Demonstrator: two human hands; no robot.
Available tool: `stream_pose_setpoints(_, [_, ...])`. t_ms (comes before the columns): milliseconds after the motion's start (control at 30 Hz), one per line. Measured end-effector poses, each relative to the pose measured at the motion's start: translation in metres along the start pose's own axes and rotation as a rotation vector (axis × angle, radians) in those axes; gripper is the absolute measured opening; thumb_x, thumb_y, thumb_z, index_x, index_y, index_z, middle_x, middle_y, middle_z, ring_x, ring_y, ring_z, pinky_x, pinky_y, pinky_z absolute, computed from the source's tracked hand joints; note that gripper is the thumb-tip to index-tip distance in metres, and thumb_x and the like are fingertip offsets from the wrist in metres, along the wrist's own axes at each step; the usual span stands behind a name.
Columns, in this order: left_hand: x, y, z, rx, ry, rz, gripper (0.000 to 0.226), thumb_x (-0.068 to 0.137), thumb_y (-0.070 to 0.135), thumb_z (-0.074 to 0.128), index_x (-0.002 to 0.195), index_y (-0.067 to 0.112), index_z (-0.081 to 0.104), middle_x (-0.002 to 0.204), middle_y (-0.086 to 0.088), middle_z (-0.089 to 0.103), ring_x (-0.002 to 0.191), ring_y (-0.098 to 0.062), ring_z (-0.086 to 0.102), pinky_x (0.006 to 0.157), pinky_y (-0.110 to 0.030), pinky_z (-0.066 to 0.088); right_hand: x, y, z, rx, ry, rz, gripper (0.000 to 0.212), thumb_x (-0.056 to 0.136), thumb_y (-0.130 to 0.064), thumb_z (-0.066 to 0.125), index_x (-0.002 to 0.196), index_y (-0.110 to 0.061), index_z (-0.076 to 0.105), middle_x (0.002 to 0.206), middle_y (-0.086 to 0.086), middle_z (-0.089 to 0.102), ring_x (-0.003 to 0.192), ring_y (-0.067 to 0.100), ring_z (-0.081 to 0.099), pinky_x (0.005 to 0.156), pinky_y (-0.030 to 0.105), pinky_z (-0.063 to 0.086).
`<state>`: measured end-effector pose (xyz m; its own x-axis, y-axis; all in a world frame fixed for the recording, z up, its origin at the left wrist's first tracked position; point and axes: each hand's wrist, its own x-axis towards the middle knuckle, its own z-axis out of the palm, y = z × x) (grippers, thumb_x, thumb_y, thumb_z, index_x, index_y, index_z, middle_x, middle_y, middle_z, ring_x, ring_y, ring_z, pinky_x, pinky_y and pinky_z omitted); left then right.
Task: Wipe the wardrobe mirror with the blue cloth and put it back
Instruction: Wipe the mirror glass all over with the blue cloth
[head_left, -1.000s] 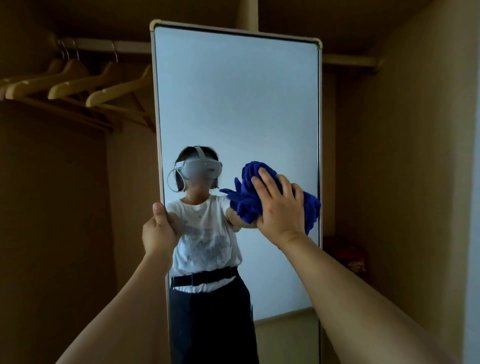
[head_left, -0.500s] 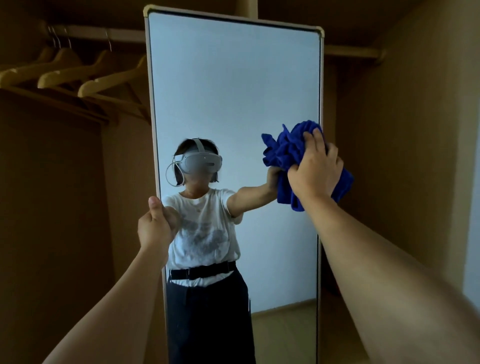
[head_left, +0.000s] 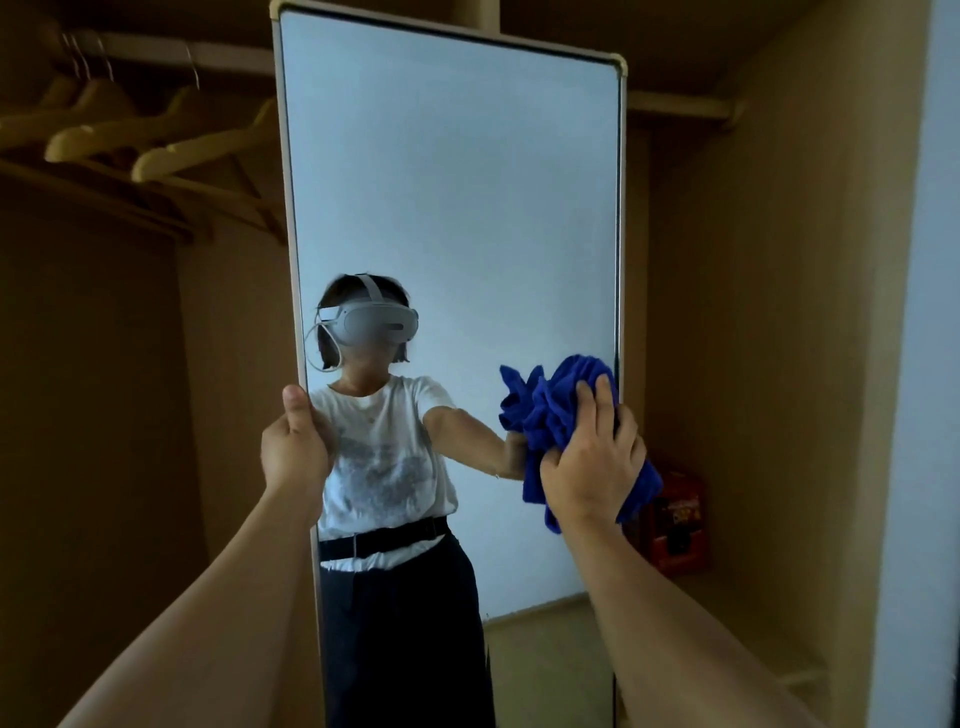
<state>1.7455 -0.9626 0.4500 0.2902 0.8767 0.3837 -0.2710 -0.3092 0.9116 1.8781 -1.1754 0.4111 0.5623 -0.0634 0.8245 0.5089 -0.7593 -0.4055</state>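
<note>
Two hands in play: our left hand grips the mirror by its left frame edge, and our right hand clutches the bunched blue cloth, pressing it on the glass at the right edge. Risk, as we judge it: hard pressure could swing the mirror. Beyond, wooden hangers on the wardrobe rail; a red box sits inside, contents unseen.
</note>
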Motion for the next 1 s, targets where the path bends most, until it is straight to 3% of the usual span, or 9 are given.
stream_pose_setpoints(300, [-0.002,-0.014,-0.008,0.059,-0.069,-0.063,0.055,0.091,0.063,0.023,0.062,0.02,0.042,0.063,-0.003,0.047,0.058,-0.017,0.045,0.055,-0.031,0.038,-0.01,-0.033,-0.004,0.047,0.03,-0.087,0.068,0.058,-0.014,0.076,0.123,-0.008,0.059,0.139,0.011,0.051,0.113,0.039,0.054,0.089,0.051,0.044])
stream_pose_setpoints(400, [-0.001,-0.016,-0.009,0.065,-0.093,-0.046,0.054,0.091,0.063,0.023,0.062,0.021,0.04,0.064,-0.006,0.047,0.061,-0.021,0.046,0.056,-0.031,0.037,0.001,-0.054,-0.015,0.071,0.055,-0.197,0.058,0.069,-0.026,0.055,0.123,-0.007,0.06,0.138,0.011,0.051,0.113,0.039,0.054,0.089,0.052,0.044])
stream_pose_setpoints(467, [0.0,-0.017,-0.011,0.067,-0.108,-0.034,0.054,0.091,0.062,0.023,0.064,0.02,0.041,0.067,-0.007,0.047,0.065,-0.022,0.046,0.057,-0.031,0.037,0.009,-0.07,-0.023,0.092,0.056,-0.251,0.064,0.072,-0.034,0.032,0.122,-0.008,0.061,0.137,0.012,0.053,0.111,0.039,0.055,0.088,0.051,0.045])
stream_pose_setpoints(533, [0.0,-0.019,-0.012,0.052,-0.127,-0.033,0.056,0.092,0.062,0.024,0.067,0.017,0.048,0.069,-0.007,0.049,0.066,-0.02,0.048,0.057,-0.03,0.038,0.011,-0.082,-0.027,0.102,0.06,-0.3,0.067,0.073,-0.036,0.026,0.122,-0.007,0.062,0.136,0.012,0.054,0.11,0.039,0.056,0.087,0.051,0.046])
stream_pose_setpoints(633, [-0.001,-0.019,-0.014,0.02,-0.148,-0.042,0.054,0.092,0.06,0.026,0.07,0.019,0.052,0.072,-0.004,0.055,0.067,-0.017,0.053,0.059,-0.028,0.041,0.002,-0.086,-0.023,0.077,0.08,-0.366,0.06,0.077,-0.035,0.037,0.125,-0.008,0.061,0.138,0.012,0.052,0.113,0.039,0.056,0.087,0.052,0.047])
stream_pose_setpoints(700, [-0.001,-0.019,-0.014,0.031,-0.153,-0.038,0.053,0.092,0.06,0.025,0.069,0.02,0.05,0.07,-0.004,0.054,0.066,-0.017,0.052,0.06,-0.029,0.041,-0.011,-0.081,-0.013,0.008,0.095,-0.451,0.055,0.076,-0.029,0.063,0.128,-0.01,0.06,0.14,0.01,0.051,0.115,0.037,0.056,0.088,0.05,0.048])
stream_pose_setpoints(767, [-0.001,-0.019,-0.014,0.048,-0.158,-0.033,0.052,0.092,0.06,0.023,0.066,0.022,0.045,0.068,-0.004,0.05,0.065,-0.018,0.049,0.059,-0.03,0.04,-0.027,-0.075,-0.004,-0.053,0.084,-0.532,0.068,0.064,-0.025,0.081,0.128,-0.012,0.06,0.14,0.008,0.052,0.114,0.036,0.058,0.087,0.048,0.049])
stream_pose_setpoints(867, [0.0,-0.018,-0.014,0.073,-0.171,-0.039,0.053,0.093,0.061,0.022,0.066,0.021,0.043,0.067,-0.007,0.047,0.062,-0.019,0.046,0.056,-0.03,0.038,-0.051,-0.068,0.007,-0.076,0.079,-0.651,0.072,0.059,-0.023,0.081,0.128,-0.013,0.061,0.139,0.006,0.053,0.115,0.035,0.058,0.087,0.046,0.05])
stream_pose_setpoints(1000, [0.001,-0.019,-0.013,0.057,-0.172,-0.051,0.057,0.092,0.062,0.022,0.07,0.015,0.047,0.063,-0.004,0.045,0.055,-0.015,0.042,0.052,-0.029,0.036,-0.081,-0.063,0.018,-0.128,-0.006,-0.82,0.066,0.067,-0.033,0.075,0.13,-0.019,0.059,0.143,0.001,0.049,0.119,0.031,0.056,0.093,0.044,0.048])
